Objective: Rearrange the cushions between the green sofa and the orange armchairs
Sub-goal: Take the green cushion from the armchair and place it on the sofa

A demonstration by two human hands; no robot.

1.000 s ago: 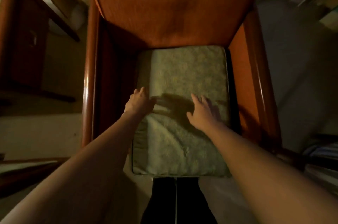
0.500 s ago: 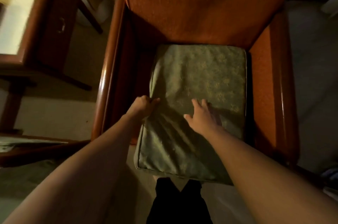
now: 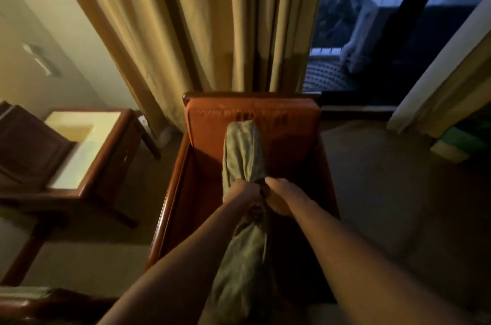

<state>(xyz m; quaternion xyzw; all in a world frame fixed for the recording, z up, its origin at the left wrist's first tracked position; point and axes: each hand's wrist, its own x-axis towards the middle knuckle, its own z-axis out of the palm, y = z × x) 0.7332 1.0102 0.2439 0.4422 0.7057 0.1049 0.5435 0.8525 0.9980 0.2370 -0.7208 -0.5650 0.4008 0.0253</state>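
Observation:
A green patterned cushion [image 3: 243, 154] stands on edge over the seat of the orange armchair [image 3: 289, 133], seen edge-on from above. My left hand [image 3: 240, 193] grips its left face and my right hand [image 3: 277, 196] grips its right face, the two pinching it at mid-height. The cushion's lower part [image 3: 243, 266] hangs down between my forearms. The armchair's orange backrest rises behind the cushion, and its wooden left armrest [image 3: 166, 215] runs toward me.
A wooden side table [image 3: 87, 149] with a pale top stands left of the armchair. Tan curtains [image 3: 191, 32] hang behind it. A dark window [image 3: 385, 32] shows at the upper right. Pale carpet [image 3: 385, 192] lies to the right. Another wooden armrest [image 3: 32, 306] sits at bottom left.
The cushion lay flat on the armchair seat with my hands on its top and left edge. Now both hands grip it and it is lifted upright on edge; my head has tilted up.

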